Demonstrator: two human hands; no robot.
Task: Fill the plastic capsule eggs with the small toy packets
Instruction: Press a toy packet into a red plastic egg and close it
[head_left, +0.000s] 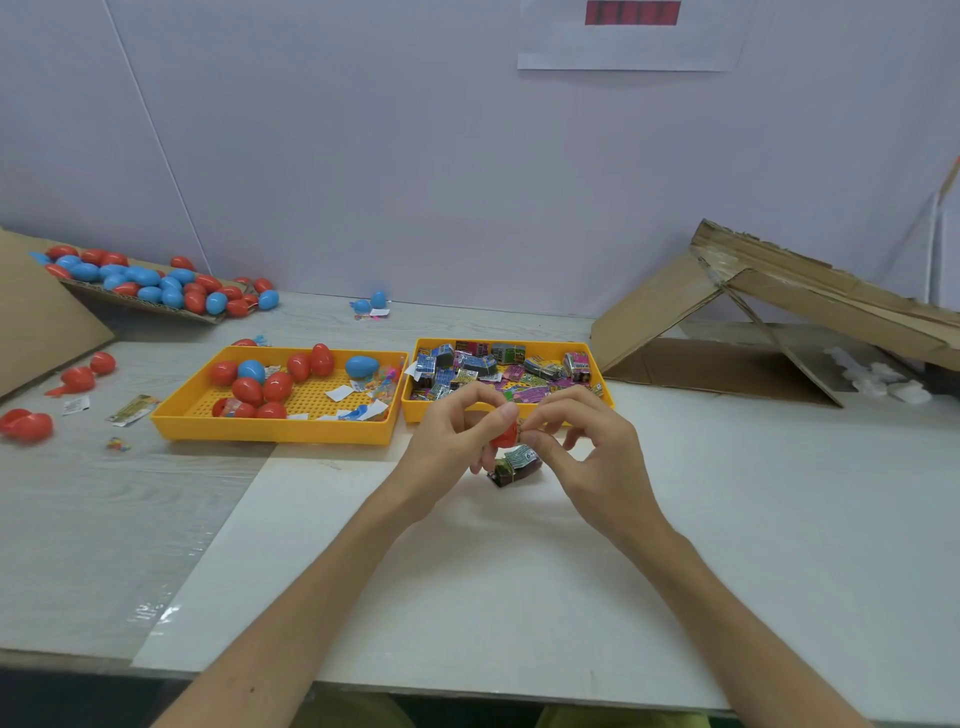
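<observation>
At the far left, a tilted sheet of brown corrugated cardboard (31, 312) carries a heap of glossy red and blue plastic capsule eggs (150, 283), smooth and oval. Nearer, on the pale table top (727, 519), lie loose red egg shells (26, 425) and a small printed paper leaflet (132, 410).

Next comes a shallow rectangular yellow plastic tray with a perforated floor (270, 431). It holds more red and blue eggs, white paper slips and small clear bags. Touching its right side is a second yellow plastic tray (415, 413), piled with small crinkled toy packets (483, 364) printed in blue, pink, green and grey.

In front of that second tray, both hands meet above the table. The left hand (447, 447) has its fingers curled round a red capsule shell (505, 434), with the thumb on top. The right hand (587, 452) pinches with thumb and forefinger at the shell's mouth, on the top of a dark foil packet with a green-and-white label (517, 465). The packet hangs just below the shell, between the two hands. The other fingers of the right hand are loosely bent.

At the far right stands a lean-to of folded brown cardboard (727, 312), rough and torn along its edges, with white foam pieces (883, 379) on the table beneath it.
</observation>
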